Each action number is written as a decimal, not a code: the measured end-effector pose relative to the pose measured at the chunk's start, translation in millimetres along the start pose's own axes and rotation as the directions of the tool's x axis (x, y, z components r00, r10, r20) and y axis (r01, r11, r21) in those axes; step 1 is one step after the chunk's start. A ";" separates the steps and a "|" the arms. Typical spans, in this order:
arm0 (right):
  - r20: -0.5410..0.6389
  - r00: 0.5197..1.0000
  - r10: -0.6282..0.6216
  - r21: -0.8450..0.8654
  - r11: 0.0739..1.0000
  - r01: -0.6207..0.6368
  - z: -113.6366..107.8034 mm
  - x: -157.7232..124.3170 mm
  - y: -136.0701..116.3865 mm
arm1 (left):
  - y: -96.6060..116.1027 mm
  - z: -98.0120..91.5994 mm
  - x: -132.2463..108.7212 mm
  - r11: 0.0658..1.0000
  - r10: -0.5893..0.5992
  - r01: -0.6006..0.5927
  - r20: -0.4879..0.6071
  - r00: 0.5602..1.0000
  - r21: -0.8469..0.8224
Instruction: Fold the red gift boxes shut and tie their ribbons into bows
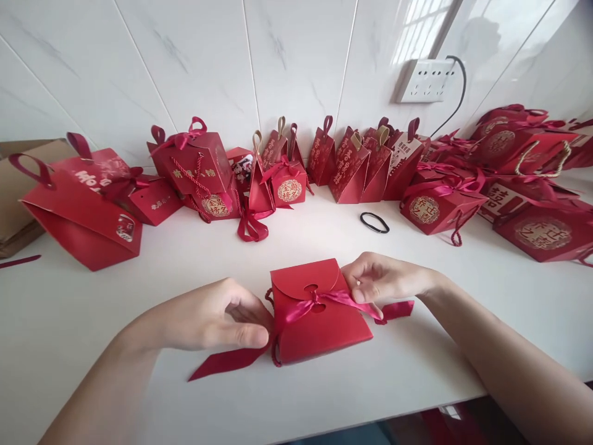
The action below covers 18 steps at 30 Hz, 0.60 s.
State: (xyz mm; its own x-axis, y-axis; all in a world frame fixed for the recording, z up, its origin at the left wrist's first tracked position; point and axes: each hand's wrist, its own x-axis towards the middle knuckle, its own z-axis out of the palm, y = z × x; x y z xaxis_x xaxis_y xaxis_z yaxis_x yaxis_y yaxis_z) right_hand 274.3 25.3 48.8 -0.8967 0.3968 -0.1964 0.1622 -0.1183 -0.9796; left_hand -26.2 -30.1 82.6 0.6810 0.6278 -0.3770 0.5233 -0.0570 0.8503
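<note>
A red gift box (pixel 319 337) with a scalloped flap lies on the table in front of me. A shiny pink-red ribbon (pixel 301 309) is knotted over its round cutout, and its two tails trail off to either side. Against the box's left side, my left hand (pixel 227 321) is curled, thumb and fingers closed at the ribbon's left tail; the fingertips are partly hidden. At the right corner, my right hand (pixel 382 278) pinches the ribbon's right tail, with the thumb on top and fingers beside the box. A twisted red cord shows along the box's left edge.
Finished-looking red gift boxes (pixel 194 161) stand along the tiled wall, with taller triangular boxes (pixel 352 173) in the middle and a stack of boxes (pixel 509 148) at right. A black elastic band (pixel 374 222) lies on the white table (pixel 222 402). A brown carton (pixel 28 191) is far left.
</note>
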 end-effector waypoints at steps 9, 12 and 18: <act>0.064 0.993 0.100 -0.005 0.995 -0.100 4.5 -3.7 -1.9 | 1.5 3.9 3.2 0.989 -0.048 0.063 0.111 0.993 -0.133; 0.061 0.996 0.072 0.011 0.997 -0.073 5.7 -3.6 -1.8 | 1.9 2.3 0.5 0.978 -0.061 0.102 0.222 0.973 -0.181; 0.059 0.994 0.094 0.019 0.995 -0.095 7.2 -6.9 -4.7 | 2.0 3.6 3.2 0.987 0.013 0.015 0.171 0.985 -0.163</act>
State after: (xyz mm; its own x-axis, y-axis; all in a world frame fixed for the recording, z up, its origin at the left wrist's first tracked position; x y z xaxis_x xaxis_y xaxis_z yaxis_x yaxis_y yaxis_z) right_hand 276.8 16.6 55.0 -0.9000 0.3300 -0.2847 0.2391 -0.1725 -0.9556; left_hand -21.1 -31.0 81.7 0.7650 0.4854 -0.4232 0.4433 0.0798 0.8928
